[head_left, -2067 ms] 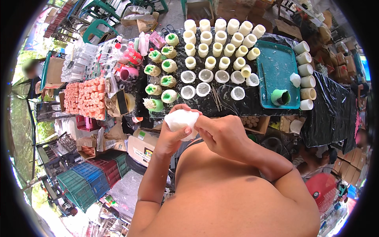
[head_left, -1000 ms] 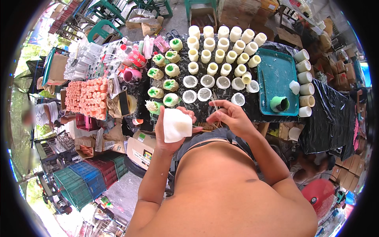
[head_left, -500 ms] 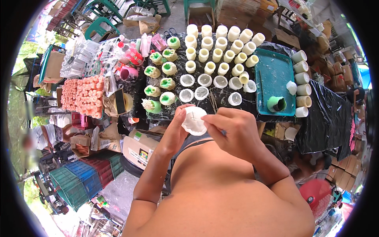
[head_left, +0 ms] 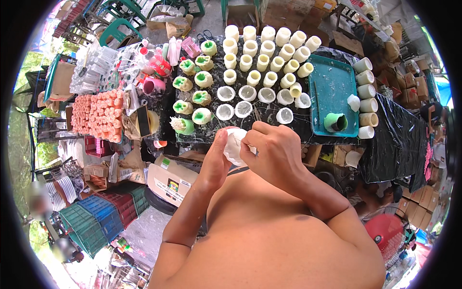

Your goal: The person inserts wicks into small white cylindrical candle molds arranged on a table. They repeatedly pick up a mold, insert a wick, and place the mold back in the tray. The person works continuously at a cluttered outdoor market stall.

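"White cup (head_left: pixel 234 144): where was it?"

"Up in the hands, off the table (head_left: pixel 298 131), just on the wearer's side of the near edge."

"And how was it gripped?"

"The left hand (head_left: pixel 214 161) was wrapped around its left side, thumb and fingers clamped on the wall. The right hand (head_left: pixel 273 148) had its fingertips bunched at the rim or over the mouth. I couldn't tell which, nor whether they pinched the cup itself or something small: the knuckles hid that."

"What could have gone wrong?"

"The wall looked thin and waxy, so I judged that too hard a squeeze from the left could dent or crack it. A rough push by the right fingertips might chip the rim. If the left grip slackened, the cup could slip, and with no table beneath it, it might miss the wide cups (head_left: pixel 225 112) and reach the floor."

"Any writing or brands?"

"None that I could make out on the cup. The carton (head_left: pixel 156 179) left of the wearer bore a pale label (head_left: pixel 172 184) with dark print and a small coloured picture, but the lettering was too small to read reliably."
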Available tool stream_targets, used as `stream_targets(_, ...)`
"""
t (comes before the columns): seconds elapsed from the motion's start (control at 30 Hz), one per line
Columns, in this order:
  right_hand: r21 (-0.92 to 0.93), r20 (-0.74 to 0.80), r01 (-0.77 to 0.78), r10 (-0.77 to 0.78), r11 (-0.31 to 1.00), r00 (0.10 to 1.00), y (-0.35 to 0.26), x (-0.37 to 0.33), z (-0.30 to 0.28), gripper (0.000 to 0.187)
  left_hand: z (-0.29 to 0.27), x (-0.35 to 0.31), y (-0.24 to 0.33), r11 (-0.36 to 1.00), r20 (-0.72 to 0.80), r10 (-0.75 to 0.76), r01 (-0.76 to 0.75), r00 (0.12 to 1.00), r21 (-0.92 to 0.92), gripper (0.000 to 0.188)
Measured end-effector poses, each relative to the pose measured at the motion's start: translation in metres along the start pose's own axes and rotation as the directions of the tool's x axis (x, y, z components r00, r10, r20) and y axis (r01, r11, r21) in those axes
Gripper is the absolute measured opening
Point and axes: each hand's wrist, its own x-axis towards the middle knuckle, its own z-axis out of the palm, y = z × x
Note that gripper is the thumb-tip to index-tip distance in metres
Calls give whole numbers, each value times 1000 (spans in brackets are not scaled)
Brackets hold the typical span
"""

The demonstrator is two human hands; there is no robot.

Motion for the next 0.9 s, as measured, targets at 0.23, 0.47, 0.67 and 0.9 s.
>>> stream_targets(0.23,48,-21,-8,9,999,1000,2,0,2,13,2,-1,-3,999,14,25,-26,1000,23,54)
stream_targets(0.47,93,-51,-6,11,996,999,5,-1,8,10,11,-5,-4,996,6,30,-30,1000,78,57)
stream_targets(0.67,100,-58,-5,11,995,998,7,-3,10,9,14,-5,-4,997,9,31,-32,999,68,56)
stream_targets(0.9,121,-101,9,3,993,995,10,-3,12,9,10,-2,-7,996,36,45,-48,998,75,55)
